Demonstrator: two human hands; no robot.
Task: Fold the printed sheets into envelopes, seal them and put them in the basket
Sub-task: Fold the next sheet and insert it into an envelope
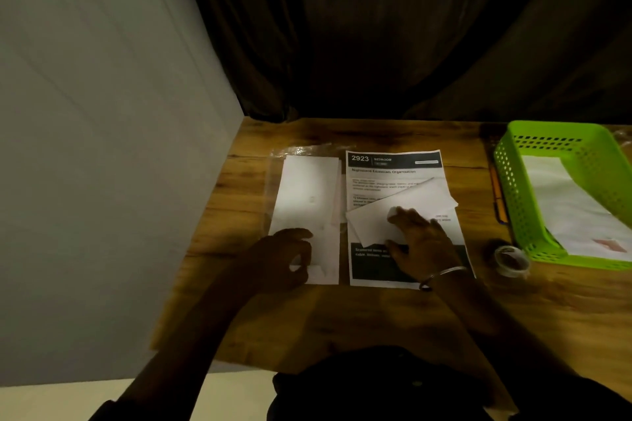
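A stack of printed sheets lies in the middle of the wooden table. On it rests a folded white sheet, tilted, and my right hand presses flat on its near end. To the left, white envelopes lie in a clear plastic wrapper. My left hand pinches the near end of the top envelope between thumb and fingers. A green perforated basket stands at the right with white envelopes inside.
A roll of clear tape sits just in front of the basket. An orange pencil lies along the basket's left side. A grey wall borders the table on the left and a dark curtain hangs behind.
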